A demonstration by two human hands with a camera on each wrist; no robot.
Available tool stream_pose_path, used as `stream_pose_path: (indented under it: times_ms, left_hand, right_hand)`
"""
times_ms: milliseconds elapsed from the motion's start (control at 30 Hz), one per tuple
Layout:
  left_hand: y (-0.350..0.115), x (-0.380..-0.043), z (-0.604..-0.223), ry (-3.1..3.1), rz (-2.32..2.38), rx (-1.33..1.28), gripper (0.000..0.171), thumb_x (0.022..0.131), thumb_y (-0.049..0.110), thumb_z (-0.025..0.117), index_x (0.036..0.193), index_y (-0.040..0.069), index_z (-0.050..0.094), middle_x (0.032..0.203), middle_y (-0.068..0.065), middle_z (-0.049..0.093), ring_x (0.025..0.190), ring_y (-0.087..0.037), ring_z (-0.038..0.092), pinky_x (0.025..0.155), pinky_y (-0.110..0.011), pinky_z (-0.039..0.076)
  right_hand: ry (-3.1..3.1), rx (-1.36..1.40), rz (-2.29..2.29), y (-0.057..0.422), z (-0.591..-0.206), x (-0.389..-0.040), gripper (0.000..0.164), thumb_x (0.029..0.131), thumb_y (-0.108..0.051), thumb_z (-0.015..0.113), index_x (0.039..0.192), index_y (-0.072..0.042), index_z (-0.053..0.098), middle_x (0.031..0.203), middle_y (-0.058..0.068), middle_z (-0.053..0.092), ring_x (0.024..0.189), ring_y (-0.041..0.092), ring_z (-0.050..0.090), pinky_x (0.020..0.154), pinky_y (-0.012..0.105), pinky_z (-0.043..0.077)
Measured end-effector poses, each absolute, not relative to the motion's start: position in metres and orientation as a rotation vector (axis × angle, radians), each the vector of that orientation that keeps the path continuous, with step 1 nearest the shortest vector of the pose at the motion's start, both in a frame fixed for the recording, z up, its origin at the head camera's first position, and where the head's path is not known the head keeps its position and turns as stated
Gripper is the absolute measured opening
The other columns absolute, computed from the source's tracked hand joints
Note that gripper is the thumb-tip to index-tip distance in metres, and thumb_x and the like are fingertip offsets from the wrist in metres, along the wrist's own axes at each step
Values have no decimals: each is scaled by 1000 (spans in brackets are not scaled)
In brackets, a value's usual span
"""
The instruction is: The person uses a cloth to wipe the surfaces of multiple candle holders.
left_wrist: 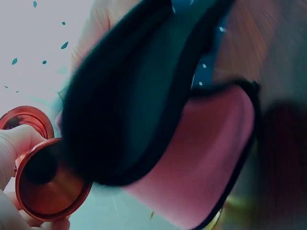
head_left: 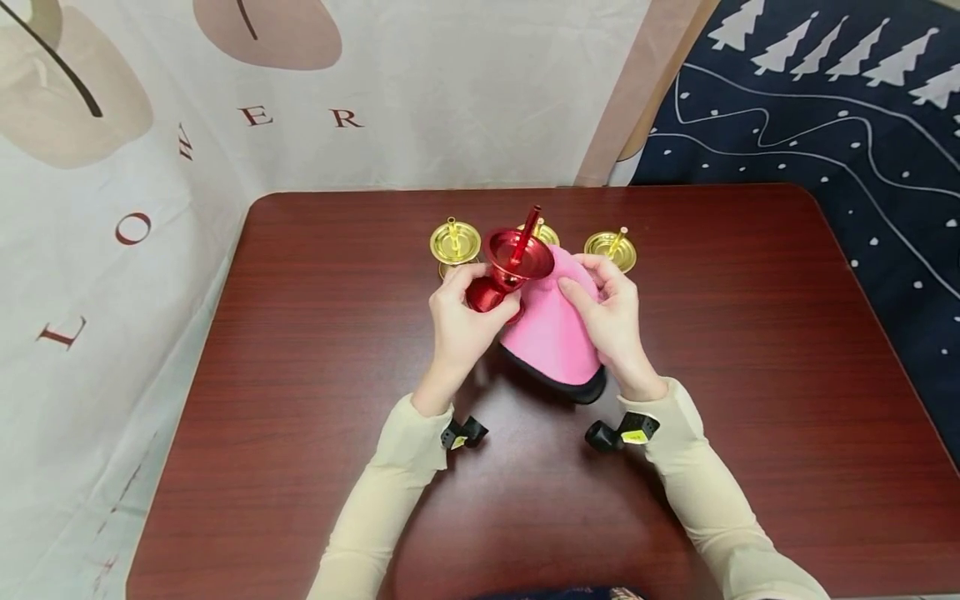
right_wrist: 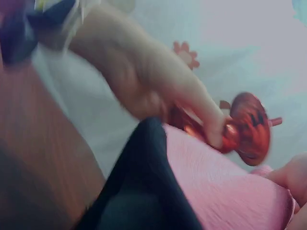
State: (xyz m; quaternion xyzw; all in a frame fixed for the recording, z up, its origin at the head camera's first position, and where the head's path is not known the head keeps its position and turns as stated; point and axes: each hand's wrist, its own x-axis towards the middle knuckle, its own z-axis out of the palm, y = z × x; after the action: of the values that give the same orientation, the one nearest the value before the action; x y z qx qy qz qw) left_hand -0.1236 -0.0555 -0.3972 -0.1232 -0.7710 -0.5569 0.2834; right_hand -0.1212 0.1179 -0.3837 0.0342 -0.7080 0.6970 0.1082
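Observation:
My left hand (head_left: 457, 329) grips a shiny red candlestick (head_left: 501, 260) by its base, raised above the table and tilted, with its dish and thin spike pointing up. In the left wrist view, the hollow underside of the candlestick (left_wrist: 53, 191) shows. My right hand (head_left: 615, 312) pinches a pink oven mitt (head_left: 551, 329) with black edging, thumb on the near face. The mitt is beside the candlestick and overlaps it in the head view. Its dark opening faces down toward the table, and in the left wrist view its dark lining (left_wrist: 148, 96) shows.
Behind the hands, gold candlesticks stand in a row on the brown table (head_left: 300, 375): one at left (head_left: 465, 242), one partly hidden in the middle (head_left: 552, 237), one at right (head_left: 597, 242). A pale printed curtain (head_left: 450, 100) and a dark-blue tree-patterned cloth (head_left: 810, 192) hang beyond.

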Motion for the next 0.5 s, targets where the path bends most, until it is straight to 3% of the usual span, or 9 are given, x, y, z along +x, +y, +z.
stream_pose_path:
  times_ms: [167,500]
  left_hand:
    - [-50,-121,-389,-2142,-1575,-271,31,69,9,79,94,-3,67,88,-15,67,82,-24,58,71,-34,46]
    - [-58,-121,-383,-2288,-1543,-517,49,69,15,77,112,-5,61,109,-17,62,100,-25,56,84,-36,47]
  right_hand:
    - [-1915,-84,2495,107,-383,-119,19,88,3,57,101,-11,58,85,-5,67,73,8,65,63,22,53]
    - [-1774,-272,2688,106,-381,-121,12,92,-4,54,99,-12,59,86,-2,68,74,10,66,63,23,53]
